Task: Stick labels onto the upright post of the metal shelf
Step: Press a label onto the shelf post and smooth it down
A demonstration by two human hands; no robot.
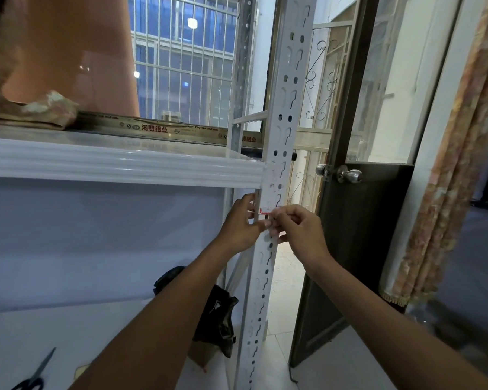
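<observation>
The white perforated upright post [283, 114] of the metal shelf runs from top to bottom in the middle of the view. A white label with a red border [266, 210] lies against the post just below the shelf beam [124, 166]. My left hand [241, 225] curls around the post's left edge, its thumb pressing near the label's lower edge. My right hand [299, 230] comes in from the right and pinches the label's right side with thumb and fingertips. Other pale labels [271, 178] sit on the post above it.
Black scissors [35, 374] lie on the lower shelf at bottom left. A dark bag [217, 313] sits behind the post. A dark door with a round knob [350, 175] stands open on the right, beside a patterned curtain [445, 170]. A barred window is behind.
</observation>
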